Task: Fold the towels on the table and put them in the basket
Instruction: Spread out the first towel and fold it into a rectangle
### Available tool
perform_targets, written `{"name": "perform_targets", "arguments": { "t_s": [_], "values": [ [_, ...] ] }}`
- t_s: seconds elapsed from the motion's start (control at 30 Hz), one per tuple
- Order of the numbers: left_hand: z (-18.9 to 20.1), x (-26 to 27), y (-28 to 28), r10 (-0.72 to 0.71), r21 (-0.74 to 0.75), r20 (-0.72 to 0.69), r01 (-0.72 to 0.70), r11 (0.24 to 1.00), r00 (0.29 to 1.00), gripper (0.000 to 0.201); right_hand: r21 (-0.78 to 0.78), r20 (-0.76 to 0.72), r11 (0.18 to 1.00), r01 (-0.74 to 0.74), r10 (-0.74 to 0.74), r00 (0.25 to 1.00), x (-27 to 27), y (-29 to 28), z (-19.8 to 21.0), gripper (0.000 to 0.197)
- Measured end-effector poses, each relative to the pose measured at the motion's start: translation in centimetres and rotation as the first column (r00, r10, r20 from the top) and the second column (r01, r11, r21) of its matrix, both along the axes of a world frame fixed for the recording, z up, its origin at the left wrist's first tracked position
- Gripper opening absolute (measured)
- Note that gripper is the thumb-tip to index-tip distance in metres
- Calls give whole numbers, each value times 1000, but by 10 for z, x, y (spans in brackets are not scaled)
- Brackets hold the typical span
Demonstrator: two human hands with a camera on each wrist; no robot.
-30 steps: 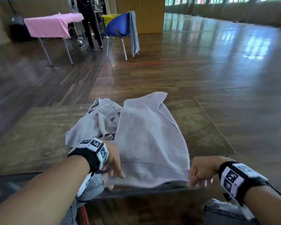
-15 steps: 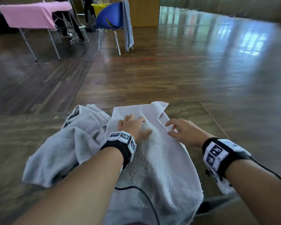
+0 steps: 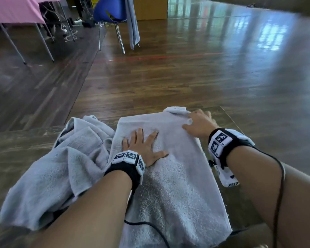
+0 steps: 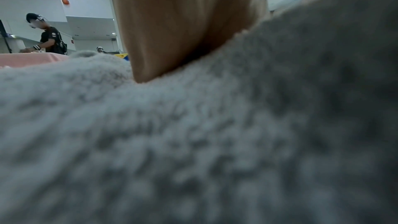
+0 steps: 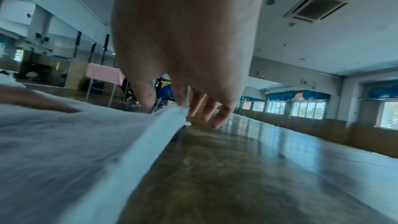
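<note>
The fingers [image 3: 139, 135] of the left hand [image 3: 145, 149] were spread apart and laid flat on the grey towel [image 3: 172, 185], with the palm pressed on the cloth; nothing was gripped by them. In the left wrist view only blurred grey pile was seen under this hand. The fingers [image 5: 148, 98] of the right hand [image 3: 198, 123] were at the far right corner of the same towel. The thumb and the first finger seemed to be closed on the hem there, while the other fingers were held loosely apart over the worktop [image 3: 16, 149], just past the edge of the cloth.

The towel was spread flat under both hands, and its near end was hung over the near edge of the worktop. Just left of the left fingers, a second grey towel [image 3: 48, 176] was left crumpled, touching the flat one. A black cable [image 3: 150, 228] was laid across the flat towel near the left forearm.

Far beyond the fingers, a blue chair [image 3: 111, 9] with a grey cloth [image 3: 132, 20] hung on it and a table with a pink cover [image 3: 13, 9] were seen on the wooden floor [image 3: 186, 68].
</note>
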State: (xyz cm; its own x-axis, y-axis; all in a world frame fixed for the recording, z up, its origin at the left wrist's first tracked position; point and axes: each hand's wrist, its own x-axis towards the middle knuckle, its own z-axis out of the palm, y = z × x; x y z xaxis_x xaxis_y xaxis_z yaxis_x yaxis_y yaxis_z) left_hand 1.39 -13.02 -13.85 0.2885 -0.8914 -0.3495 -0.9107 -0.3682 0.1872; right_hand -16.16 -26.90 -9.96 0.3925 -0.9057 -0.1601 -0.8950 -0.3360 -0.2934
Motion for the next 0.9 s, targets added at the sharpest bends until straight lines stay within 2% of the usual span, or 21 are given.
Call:
{"name": "perform_targets", "arguments": {
  "t_s": [0.1, 0.13, 0.2, 0.27, 0.33, 0.4, 0.47, 0.53, 0.67, 0.73, 0.77, 0.83, 0.87, 0.9],
  "values": [
    [-1, 0, -1, -6, 8, -6, 6, 1000, 1000, 92, -67, 14, 980, 186, -186, 983, -17, -15, 4, 45],
    [-1, 1, -1, -6, 12, -11, 6, 1000, 1000, 92, -65, 23, 981, 185, -184, 983, -21, -19, 2, 41],
    [-1, 1, -2, -2, 19, -21, 3, 1000, 1000, 93, -35, 16, 996, 79, -79, 997, -25, -24, -6, 42],
    [-2, 2, -3, 1, 30, -28, 0, 1000, 1000, 94, 22, 11, 999, -38, 38, 999, -25, -24, -16, 54],
    [-2, 2, -4, -2, 29, -33, 3, 1000, 999, 94, 65, -33, 995, -76, 78, 996, -21, -23, -23, 60],
    [-4, 3, -4, -1, 20, -36, 2, 1000, 999, 94, 48, -137, 997, -62, 68, 988, -15, -23, -26, 61],
    [-6, 4, -4, 4, 5, -33, -4, 1000, 999, 94, 9, -194, 1000, 7, -6, 981, -10, -20, -24, 57],
    [-7, 5, -5, 11, -6, -24, -11, 1000, 1000, 94, 0, -176, 999, 51, -50, 983, -10, -12, -20, 51],
    [-3, 3, -6, 11, 9, -12, -11, 1000, 1000, 93, -80, -79, 997, 1, -7, 997, -23, 25, -13, 45],
    [10, 6, 1, -11, -92, -53, 6, 996, 999, 80, -97, -22, 995, -4, 2, 1000, -36, 52, -7, 46],
    [20, 9, 9, -21, -205, -100, 0, 979, 995, 65, -85, -1, 996, -1, 1, 1000, -44, 67, -3, 47],
    [34, 11, 29, -12, -488, -151, -64, 871, 988, 35, -53, 43, 999, 5, -3, 999, -61, 101, 3, 47],
    [38, 11, 43, 17, -577, -155, -104, 810, 988, 27, -54, 72, 998, 9, -5, 997, -70, 117, 4, 47],
    [43, 9, 57, 43, -609, -162, -134, 782, 986, 23, -60, 104, 998, 12, -5, 995, -78, 134, 6, 43]
  ]
}}
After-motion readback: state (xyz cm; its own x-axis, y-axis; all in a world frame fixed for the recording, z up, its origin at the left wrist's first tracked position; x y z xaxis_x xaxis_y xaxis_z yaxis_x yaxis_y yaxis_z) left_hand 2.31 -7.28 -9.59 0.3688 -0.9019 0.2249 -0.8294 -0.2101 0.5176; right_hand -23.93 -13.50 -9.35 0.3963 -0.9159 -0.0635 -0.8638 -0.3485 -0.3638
